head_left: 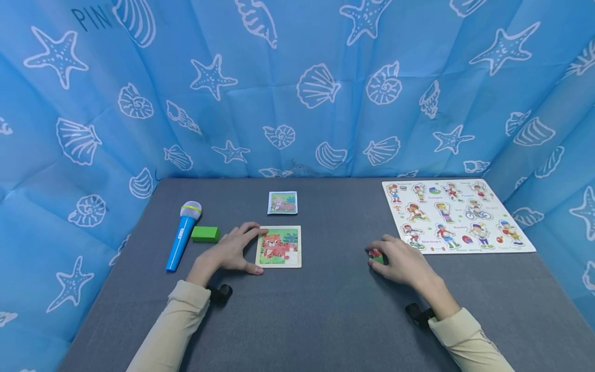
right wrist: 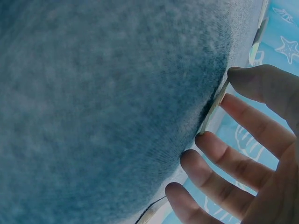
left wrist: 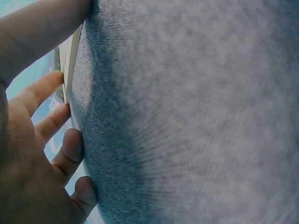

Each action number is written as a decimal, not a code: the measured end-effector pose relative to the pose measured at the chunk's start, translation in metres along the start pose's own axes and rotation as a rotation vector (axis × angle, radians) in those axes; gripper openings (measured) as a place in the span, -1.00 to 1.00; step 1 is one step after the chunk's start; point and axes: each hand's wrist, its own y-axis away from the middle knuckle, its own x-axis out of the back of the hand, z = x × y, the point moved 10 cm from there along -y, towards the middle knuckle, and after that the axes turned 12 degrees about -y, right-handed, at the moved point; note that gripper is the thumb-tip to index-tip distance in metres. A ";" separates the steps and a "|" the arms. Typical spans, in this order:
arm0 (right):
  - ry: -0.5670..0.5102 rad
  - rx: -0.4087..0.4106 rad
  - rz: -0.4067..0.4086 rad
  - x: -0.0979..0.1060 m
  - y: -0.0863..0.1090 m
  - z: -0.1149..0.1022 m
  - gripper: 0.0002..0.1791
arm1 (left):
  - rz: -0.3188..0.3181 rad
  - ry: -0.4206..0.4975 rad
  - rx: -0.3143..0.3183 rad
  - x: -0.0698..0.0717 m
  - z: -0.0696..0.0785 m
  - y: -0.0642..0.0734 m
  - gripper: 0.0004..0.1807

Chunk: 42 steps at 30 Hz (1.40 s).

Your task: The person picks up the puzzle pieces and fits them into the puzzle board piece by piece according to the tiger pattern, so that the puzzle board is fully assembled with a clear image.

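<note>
A square picture puzzle [head_left: 279, 248] with a red tiger on green lies at the middle of the table, a pale patch showing at its lower right. My left hand [head_left: 234, 249] holds the puzzle's left side, with the thumb at the lower corner and a finger at the upper one. In the left wrist view, fingertips touch the edge of the puzzle board [left wrist: 72, 63]. Off to the right, my right hand [head_left: 397, 261] pinches a small green and red puzzle piece [head_left: 375, 256] low over the table. The right wrist view shows that thin piece [right wrist: 214, 108] edge-on between thumb and fingers.
Behind the puzzle lies a small tiger picture card [head_left: 282, 203]. A blue toy microphone [head_left: 181, 240] and a green block [head_left: 205, 234] are left of my left hand. A white board with sports figures [head_left: 457, 217] lies at the back right, close to my right hand.
</note>
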 end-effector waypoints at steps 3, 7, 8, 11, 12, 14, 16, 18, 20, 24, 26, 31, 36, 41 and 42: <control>0.001 0.000 0.004 0.000 0.000 0.000 -0.70 | 0.000 0.001 -0.002 0.001 0.000 0.000 0.13; 0.000 -0.002 0.008 0.000 0.000 0.000 -0.71 | -0.005 0.001 -0.003 0.002 0.001 0.000 0.13; -0.001 -0.002 0.007 0.000 0.000 0.000 -0.71 | -0.005 0.000 -0.003 0.002 0.001 0.000 0.13; -0.005 0.001 0.007 0.000 0.000 0.000 -0.72 | -0.007 -0.003 -0.003 0.003 0.002 0.001 0.14; -0.006 0.002 0.006 0.000 0.000 -0.001 -0.72 | -0.007 -0.003 -0.003 0.004 0.002 0.001 0.14; -0.009 0.003 0.005 0.000 0.000 -0.001 -0.72 | -0.008 -0.004 -0.004 0.004 0.002 0.001 0.14; -0.008 0.008 0.003 0.000 -0.001 -0.003 -0.72 | -0.009 -0.003 -0.003 0.004 0.002 0.000 0.14; -0.005 0.012 0.003 0.000 -0.002 -0.004 -0.71 | -0.011 -0.002 -0.001 0.003 0.002 0.000 0.14; -0.001 0.013 0.001 0.000 -0.002 -0.006 -0.71 | -0.013 -0.003 0.002 0.003 0.002 0.000 0.14; 0.007 0.007 -0.010 -0.002 -0.005 -0.009 -0.71 | -0.014 -0.008 0.006 0.003 0.002 0.000 0.14; 0.013 0.007 -0.012 -0.003 -0.007 -0.011 -0.71 | -0.014 -0.009 0.007 0.003 0.001 0.000 0.14; 0.009 0.032 -0.016 -0.005 -0.013 -0.021 -0.71 | -0.013 -0.008 0.007 0.002 0.002 0.001 0.14; -0.004 0.049 -0.030 -0.010 -0.020 -0.034 -0.71 | -0.008 -0.007 0.001 0.003 0.003 0.001 0.14; 0.000 0.066 -0.051 -0.018 -0.030 -0.052 -0.69 | -0.003 -0.007 0.000 0.003 0.003 0.001 0.14; 0.000 0.073 -0.055 -0.020 -0.033 -0.056 -0.69 | -0.003 -0.006 0.001 0.003 0.002 0.001 0.14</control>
